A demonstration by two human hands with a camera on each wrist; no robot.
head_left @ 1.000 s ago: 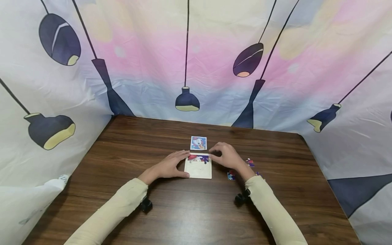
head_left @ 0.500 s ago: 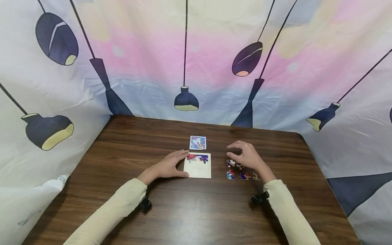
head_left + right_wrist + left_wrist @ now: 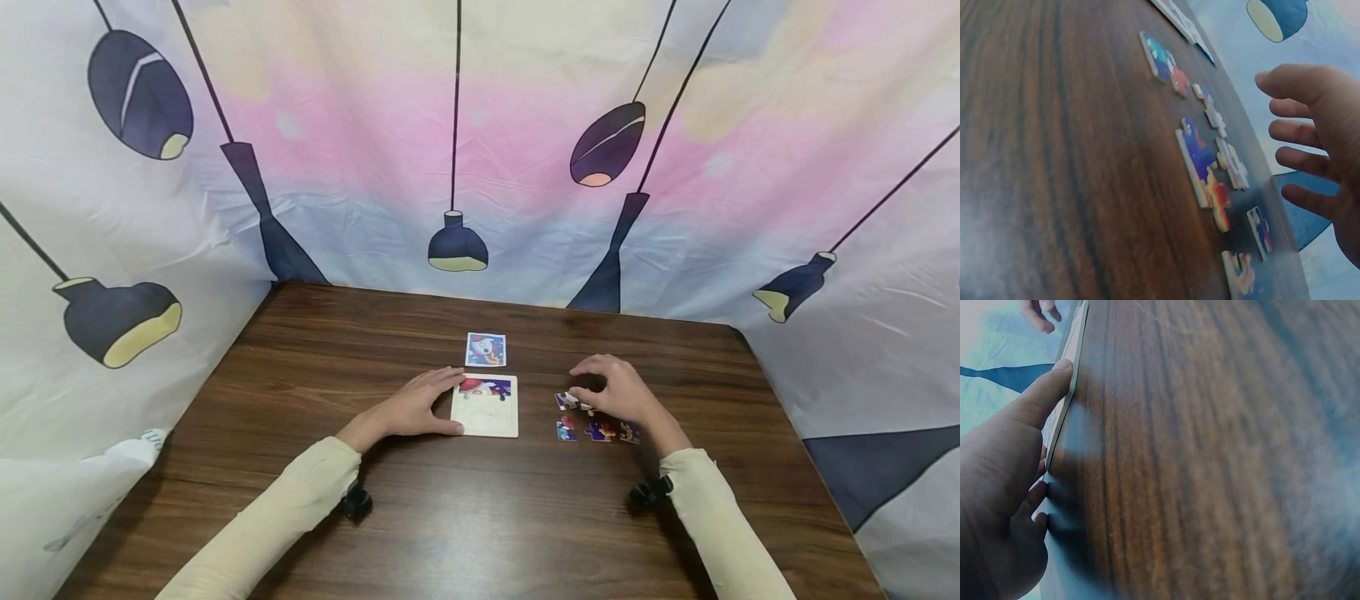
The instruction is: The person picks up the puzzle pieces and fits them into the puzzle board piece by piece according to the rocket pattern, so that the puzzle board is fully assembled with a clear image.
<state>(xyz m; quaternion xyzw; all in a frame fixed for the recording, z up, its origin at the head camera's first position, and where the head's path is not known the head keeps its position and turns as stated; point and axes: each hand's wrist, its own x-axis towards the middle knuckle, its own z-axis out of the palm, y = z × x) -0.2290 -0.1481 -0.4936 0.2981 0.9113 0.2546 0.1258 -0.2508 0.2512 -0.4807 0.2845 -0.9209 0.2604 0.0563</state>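
Note:
A cream puzzle board (image 3: 486,421) lies flat on the table, its top row filled with picture pieces. At its left side my left hand (image 3: 411,406) holds it, thumb near the front corner and fingers at the back corner. The left wrist view shows the thumb (image 3: 1054,387) on the board's edge. My right hand (image 3: 621,393) hovers over loose puzzle pieces right of the board. In the right wrist view its fingers are spread apart with nothing between them. Below lie a blue-and-red puzzle piece (image 3: 1163,59), a purple-and-orange puzzle piece (image 3: 1200,162) and several others, some partly covered in the head view.
A small square picture card (image 3: 486,350) lies just behind the board. The brown wooden table (image 3: 465,517) reaches back to a printed cloth (image 3: 360,167) with lamp drawings. A black wrist camera (image 3: 649,495) sits at the right cuff, another at the left.
My right hand has left the board's right edge, moved right to the loose pieces and come slightly lower over them. The left hand stays at the board.

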